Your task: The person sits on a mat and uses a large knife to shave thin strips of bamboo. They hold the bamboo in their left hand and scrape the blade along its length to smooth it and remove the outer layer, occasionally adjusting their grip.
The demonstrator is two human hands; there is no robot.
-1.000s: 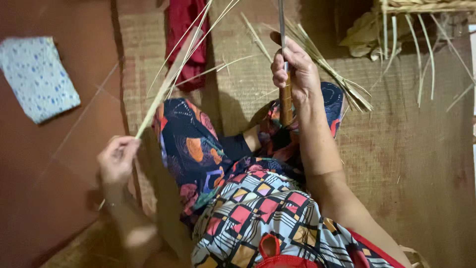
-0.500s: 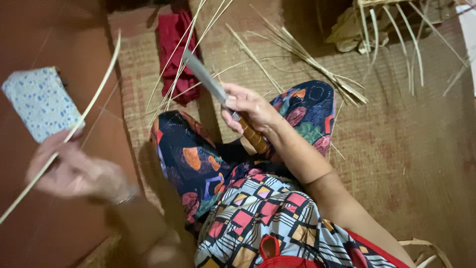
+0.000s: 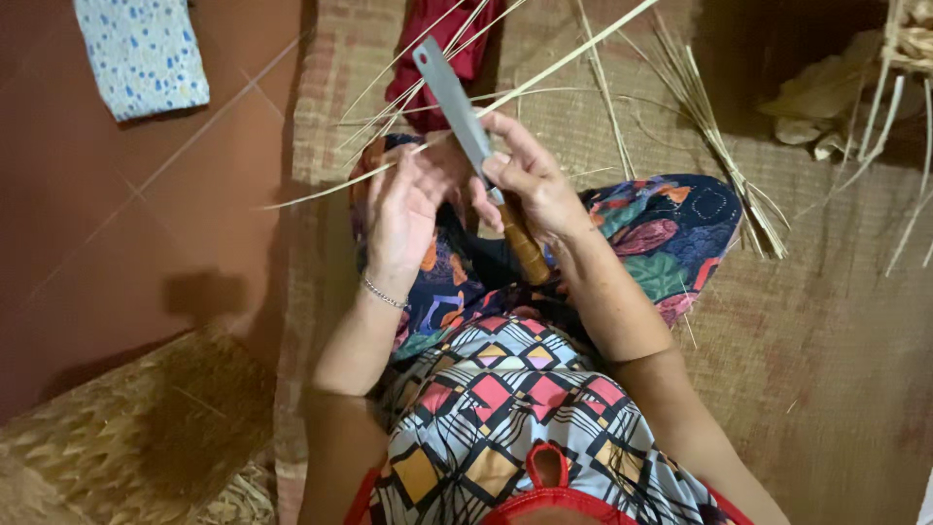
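Bare forearms, thin silver bracelet (image 3: 386, 294), patterned multicolour dress (image 3: 505, 408), floral-print trousers (image 3: 671, 228).

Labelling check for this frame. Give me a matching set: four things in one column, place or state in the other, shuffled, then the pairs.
1 knife
2 strip
3 cloth
4 bundle

A on the red floor, top left
B on the mat past the right knee
C in the right hand, blade pointing away
D pinched by the left hand, running up to the right

Pairs: 1-C, 2-D, 3-A, 4-B
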